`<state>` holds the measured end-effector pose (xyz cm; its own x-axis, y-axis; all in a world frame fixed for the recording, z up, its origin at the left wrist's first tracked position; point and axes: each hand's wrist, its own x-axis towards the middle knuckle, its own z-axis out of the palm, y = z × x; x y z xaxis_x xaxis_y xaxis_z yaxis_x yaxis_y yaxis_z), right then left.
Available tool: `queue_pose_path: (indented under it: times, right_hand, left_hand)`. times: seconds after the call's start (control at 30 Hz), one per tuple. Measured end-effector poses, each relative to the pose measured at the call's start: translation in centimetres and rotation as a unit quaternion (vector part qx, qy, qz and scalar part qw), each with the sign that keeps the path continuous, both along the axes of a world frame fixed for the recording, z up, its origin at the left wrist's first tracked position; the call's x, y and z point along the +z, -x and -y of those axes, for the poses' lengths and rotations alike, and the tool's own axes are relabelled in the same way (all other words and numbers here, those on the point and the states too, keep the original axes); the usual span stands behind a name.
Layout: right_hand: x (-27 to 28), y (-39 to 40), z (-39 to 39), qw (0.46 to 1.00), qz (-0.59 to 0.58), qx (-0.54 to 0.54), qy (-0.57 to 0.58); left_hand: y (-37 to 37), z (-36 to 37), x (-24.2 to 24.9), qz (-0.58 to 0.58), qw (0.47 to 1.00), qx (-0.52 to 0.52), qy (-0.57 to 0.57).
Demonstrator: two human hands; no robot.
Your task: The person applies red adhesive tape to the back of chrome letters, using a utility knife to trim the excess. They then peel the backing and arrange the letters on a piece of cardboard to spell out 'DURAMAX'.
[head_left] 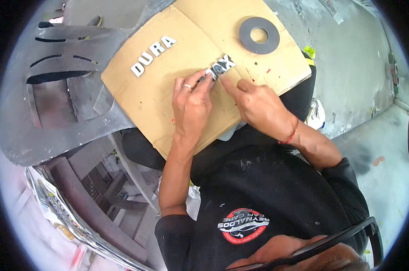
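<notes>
Chrome-like letters spelling DURA [153, 55] lie on a sheet of brown cardboard [168, 95] across the lap. Lower right of them is a second letter piece ending in AX [222, 66], dark in places, its left end hidden by fingers. My left hand [193, 106], with a ring, presses its fingertips on that left end. My right hand [258, 104], a red string at its wrist, is curled with the index finger extended to the lower edge of the same piece. A roll of dark tape [259, 35] lies flat near the cardboard's upper right.
A grey plastic chair [78, 131] stands at the left, beside the cardboard. Small red scraps lie on the cardboard. Grey floor [349, 58] stretches to the right, with a white crumpled item [316, 114] near the knee.
</notes>
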<state>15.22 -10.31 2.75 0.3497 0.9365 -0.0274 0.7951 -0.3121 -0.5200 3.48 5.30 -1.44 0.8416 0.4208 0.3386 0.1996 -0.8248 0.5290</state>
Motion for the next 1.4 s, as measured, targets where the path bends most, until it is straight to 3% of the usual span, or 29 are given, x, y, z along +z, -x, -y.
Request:
queue_pose_path:
  times: [0.17, 0.27, 0.37, 0.6, 1.0, 1.1, 1.17, 1.3, 1.37, 1.4]
  right_hand:
    - [0.7, 1.5, 2.7, 0.998, 0.022, 0.017, 0.061]
    - [0.8, 1.0, 3.3, 1.0, 0.002, 0.0, 0.022]
    - [2.5, 0.0, 2.4, 0.999, -0.007, -0.035, -0.018]
    - [-1.0, -0.2, -0.4, 0.999, -0.003, -0.016, -0.051]
    - [-0.9, 0.6, 1.1, 1.0, 0.0, -0.008, -0.019]
    - [-0.5, 0.4, 2.7, 1.0, 0.02, -0.009, 0.015]
    - [-0.7, 0.2, 3.5, 1.0, 0.005, -0.022, -0.017]
    - [1.1, -0.7, 2.8, 0.994, -0.02, -0.084, -0.067]
    - [0.0, -2.0, 1.2, 0.994, 0.003, -0.079, -0.071]
    - [-0.6, -2.5, 0.5, 0.995, 0.029, -0.074, -0.063]
  left_hand:
    - [-0.1, -0.1, -0.2, 0.0, 1.0, 0.006, 0.022]
    - [-0.1, -0.1, 0.4, -0.031, 0.998, 0.021, 0.047]
    - [0.3, 0.1, 0.1, -0.011, 0.999, 0.009, 0.032]
    - [0.4, 0.3, 0.1, 0.009, 1.0, 0.001, 0.014]
    - [0.2, 0.4, 0.2, -0.008, 1.0, -0.002, 0.003]
    - [0.2, -0.1, 0.0, -0.021, 0.998, 0.03, -0.046]
    - [0.4, -1.3, 0.2, -0.014, 0.999, 0.051, -0.004]
    - [1.6, -1.3, 1.8, -0.024, 0.998, 0.044, -0.03]
    - [1.8, -1.1, 2.4, -0.021, 0.989, 0.096, 0.11]
    - [2.0, -1.0, 2.2, -0.02, 0.99, 0.095, 0.099]
